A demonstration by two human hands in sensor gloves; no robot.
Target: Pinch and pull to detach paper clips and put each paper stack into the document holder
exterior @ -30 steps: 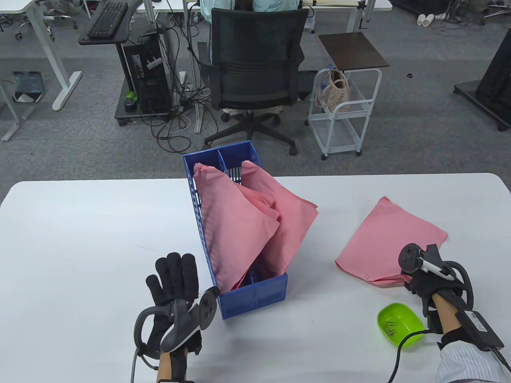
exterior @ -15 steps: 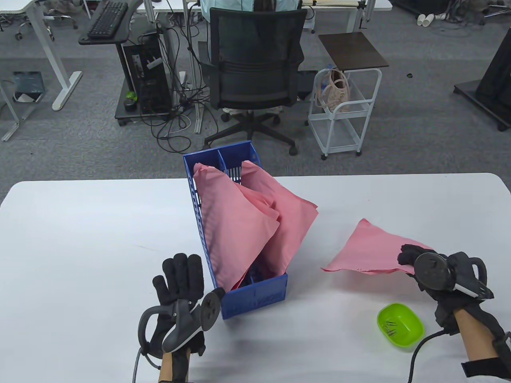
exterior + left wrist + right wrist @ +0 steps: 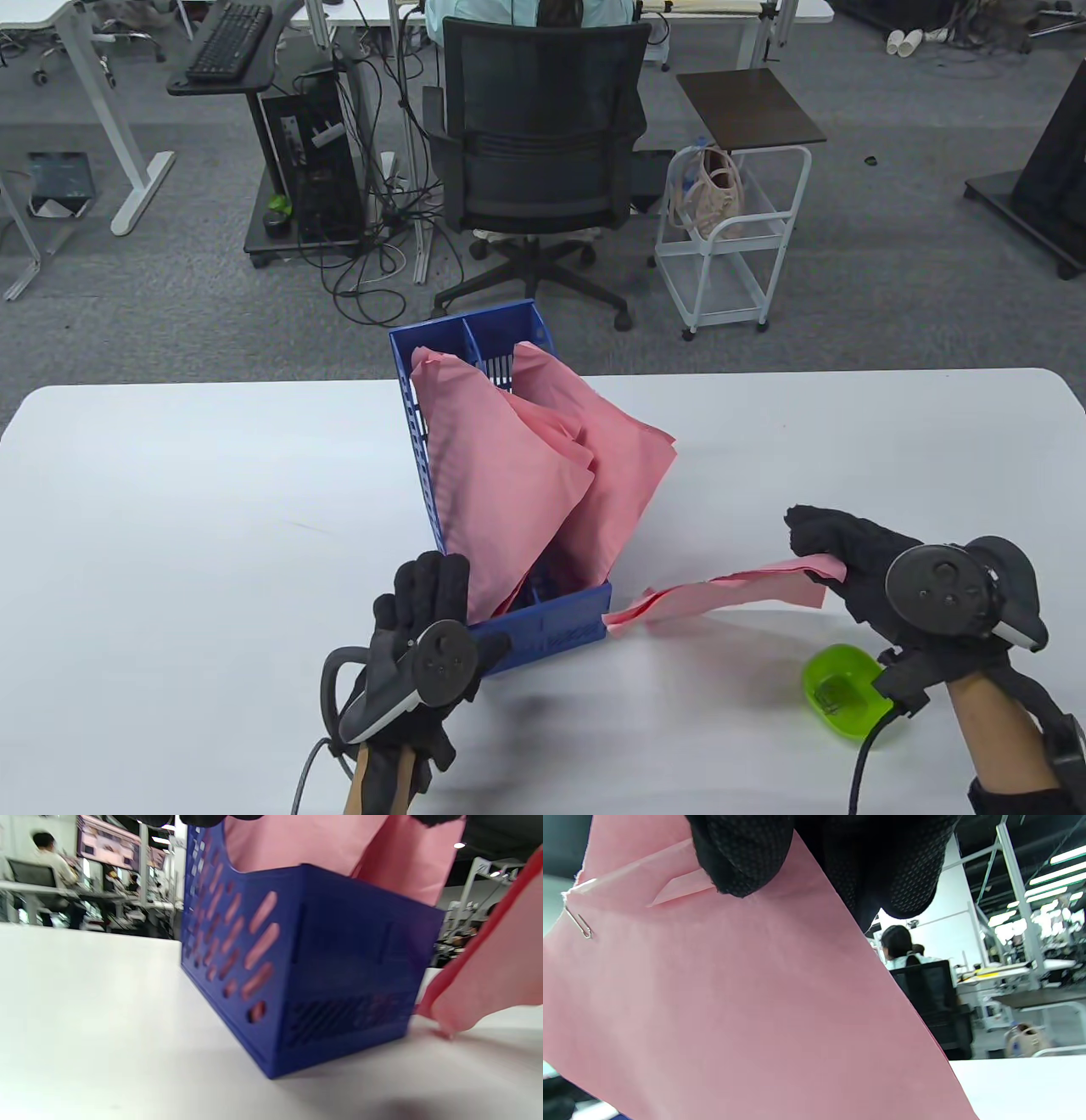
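Note:
My right hand [image 3: 827, 548] pinches one edge of a pink paper stack [image 3: 730, 586] and holds it off the table, edge-on, with its low corner near the blue document holder [image 3: 551, 624]. In the right wrist view my fingers [image 3: 742, 853] grip the pink paper stack [image 3: 734, 1005], and a metal paper clip [image 3: 579, 923] sits on its top left corner. My left hand [image 3: 428, 581] is flat with straight fingers at the holder's near left corner; contact cannot be told. Two pink stacks [image 3: 509, 475] stand in the holder. The left wrist view shows the holder [image 3: 339, 963] close up.
A green bowl [image 3: 840, 692] with several loose clips sits on the white table [image 3: 170, 509] just below my right wrist. Behind the table's far edge are an office chair [image 3: 534, 136] and a white cart [image 3: 730, 246].
My right hand lifted the pink stack off the table and carried it left toward the holder. My left hand slid right and forward to the holder's near corner.

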